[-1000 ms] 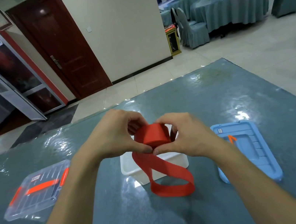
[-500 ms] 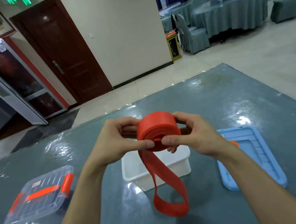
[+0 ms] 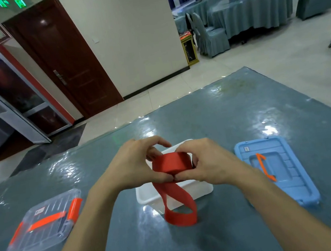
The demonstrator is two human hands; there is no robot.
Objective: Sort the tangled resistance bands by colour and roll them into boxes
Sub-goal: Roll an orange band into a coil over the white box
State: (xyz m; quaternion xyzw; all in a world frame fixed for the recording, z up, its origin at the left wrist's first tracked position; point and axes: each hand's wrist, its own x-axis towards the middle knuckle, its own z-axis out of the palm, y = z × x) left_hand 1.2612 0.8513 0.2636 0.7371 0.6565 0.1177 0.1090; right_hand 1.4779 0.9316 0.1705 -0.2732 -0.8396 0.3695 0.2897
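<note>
We're over a glossy grey-blue tabletop (image 3: 234, 114), a white plastic box (image 3: 199, 191) at centre between a clear lidded box with orange clips (image 3: 40, 227) and a blue plastic lid (image 3: 280, 174). Above the white box, our left hand (image 3: 132, 167) and right hand (image 3: 207, 162) pinch a rolled red rubber resistance band (image 3: 171, 163), thumbs touching under the coil, fingers curled over its ends. Its loose loop hangs to the table.

Two bare forearms, no sleeves, bare hands (image 3: 136, 166), no jewellery
</note>
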